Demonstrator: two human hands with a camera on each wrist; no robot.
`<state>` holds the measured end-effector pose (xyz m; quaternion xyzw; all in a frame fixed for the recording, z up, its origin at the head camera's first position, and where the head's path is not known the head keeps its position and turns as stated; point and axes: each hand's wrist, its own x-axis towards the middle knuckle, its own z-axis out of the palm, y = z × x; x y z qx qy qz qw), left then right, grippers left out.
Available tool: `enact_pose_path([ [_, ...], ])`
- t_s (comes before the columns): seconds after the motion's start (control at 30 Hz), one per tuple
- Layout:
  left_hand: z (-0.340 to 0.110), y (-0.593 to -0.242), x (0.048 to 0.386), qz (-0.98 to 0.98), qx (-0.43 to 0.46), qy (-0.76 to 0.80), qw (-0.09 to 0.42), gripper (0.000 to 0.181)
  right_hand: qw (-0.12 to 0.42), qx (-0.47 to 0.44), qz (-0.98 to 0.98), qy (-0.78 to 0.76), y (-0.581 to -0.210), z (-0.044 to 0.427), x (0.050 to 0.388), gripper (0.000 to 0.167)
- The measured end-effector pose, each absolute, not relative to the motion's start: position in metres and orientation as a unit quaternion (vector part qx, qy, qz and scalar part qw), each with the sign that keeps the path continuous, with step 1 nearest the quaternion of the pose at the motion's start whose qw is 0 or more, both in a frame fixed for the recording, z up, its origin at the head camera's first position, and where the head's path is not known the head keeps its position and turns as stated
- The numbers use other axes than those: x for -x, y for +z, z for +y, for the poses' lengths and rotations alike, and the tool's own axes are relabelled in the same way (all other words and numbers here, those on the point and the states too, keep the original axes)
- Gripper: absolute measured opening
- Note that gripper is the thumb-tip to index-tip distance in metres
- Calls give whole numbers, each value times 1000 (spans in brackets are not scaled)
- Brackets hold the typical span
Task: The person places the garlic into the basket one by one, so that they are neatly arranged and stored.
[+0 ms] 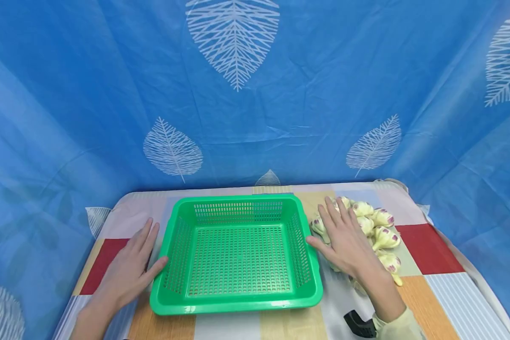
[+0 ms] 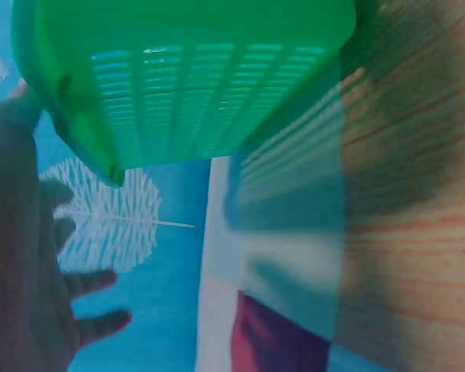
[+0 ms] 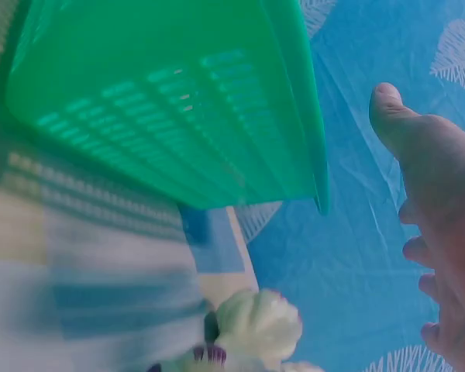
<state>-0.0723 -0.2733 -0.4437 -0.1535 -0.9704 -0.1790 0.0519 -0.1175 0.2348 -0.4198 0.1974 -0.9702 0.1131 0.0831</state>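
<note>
A green perforated plastic basket (image 1: pixel 238 306) stands upright on the table between the two hands, with nothing inside it. My left hand (image 1: pixel 125 267) is at its left side, fingers straight, the thumb at the rim; the left wrist view shows the thumb tip partly behind the basket's edge. On the other side my right hand (image 1: pixel 346 236) is held with fingers spread and its thumb by the right rim. A gap separates that thumb from the basket wall (image 3: pixel 170 116) in the right wrist view. Beneath and beyond the right hand lies a pile of garlic bulbs (image 1: pixel 386 237), partly covered by it.
A patchwork-patterned cloth (image 1: pixel 429 248) covers the table. Blue curtains (image 1: pixel 306 104) with white leaf prints close off the back and both sides. A black strap or device (image 1: pixel 359 326) sits by the right wrist.
</note>
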Motion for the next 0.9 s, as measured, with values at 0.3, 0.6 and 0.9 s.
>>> enact_pose_path([
  [0.3, -265, -460, 77, -935, 192, -297, 30, 83, 75, -163, -973, 143, -429, 260, 107, 86],
  [0.6, -265, -470, 81, -924, 215, -315, 30, 77, 80, -141, -973, 163, -439, 285, 95, 85],
  [0.9, -263, -472, 82, -916, 211, -338, 36, 70, 80, -98, -965, 229, -441, 314, 82, 82],
])
